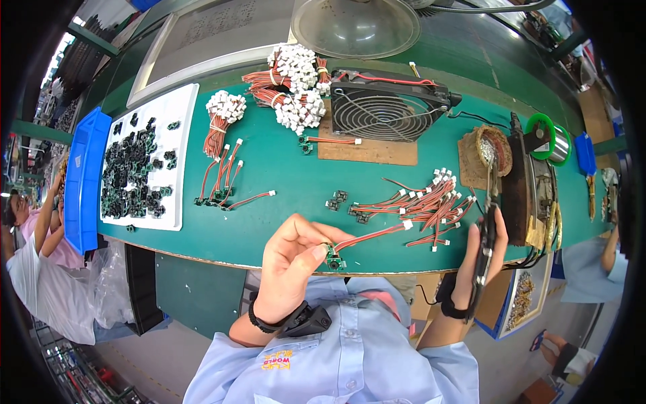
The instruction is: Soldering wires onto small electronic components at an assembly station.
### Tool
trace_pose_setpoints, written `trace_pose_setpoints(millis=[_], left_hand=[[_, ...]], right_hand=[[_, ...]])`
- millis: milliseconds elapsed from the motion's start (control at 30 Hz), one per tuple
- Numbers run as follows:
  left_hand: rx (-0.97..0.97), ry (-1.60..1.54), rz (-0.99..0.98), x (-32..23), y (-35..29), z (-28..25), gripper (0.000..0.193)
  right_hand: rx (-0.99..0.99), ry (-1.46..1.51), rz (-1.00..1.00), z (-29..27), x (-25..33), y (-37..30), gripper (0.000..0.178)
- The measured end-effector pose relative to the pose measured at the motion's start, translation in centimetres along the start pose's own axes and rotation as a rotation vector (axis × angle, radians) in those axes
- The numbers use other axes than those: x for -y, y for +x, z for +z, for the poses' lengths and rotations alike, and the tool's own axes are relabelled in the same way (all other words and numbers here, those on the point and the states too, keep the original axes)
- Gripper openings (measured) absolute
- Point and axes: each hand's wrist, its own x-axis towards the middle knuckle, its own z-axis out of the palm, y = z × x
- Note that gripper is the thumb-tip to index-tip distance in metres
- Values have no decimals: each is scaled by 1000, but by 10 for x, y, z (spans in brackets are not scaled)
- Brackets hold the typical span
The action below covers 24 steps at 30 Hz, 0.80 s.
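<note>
My left hand (289, 262) pinches a small green circuit board (334, 258) between thumb and fingers, just above the near table edge. From the board a wire lead (373, 233) of red and dark strands runs right to a white plug. My right hand (494, 246) is closed around a long black soldering iron (483, 252), which points away from me toward a round tip-cleaning bowl (494, 148). Between the hands and beyond them lies a pile of wired boards (431, 202) with white plugs. Several bare boards (336, 199) sit at its left end.
A white tray (176, 182) of small dark boards and a blue bin (84, 182) stand at left. Bundled leads (289, 87) lie at the back beside a black fan (387, 111). A green-rimmed solder spool (558, 143) stands at right. Other people sit at both sides.
</note>
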Motion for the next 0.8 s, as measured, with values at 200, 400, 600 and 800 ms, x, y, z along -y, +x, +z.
trace_pose_setpoints(millis=[200, 400, 600, 800], left_hand=[[34, 137, 178, 9, -1, -3, 10], [-50, 179, 204, 9, -1, 4, 14], [-54, 180, 196, 8, -4, 2, 14], [-56, 189, 185, 7, -5, 1, 14]], right_hand=[[107, 440, -490, -26, 20, -42, 34], [436, 476, -722, -22, 41, -51, 38], [546, 492, -649, -23, 44, -53, 40], [578, 488, -645, -21, 47, -52, 41]])
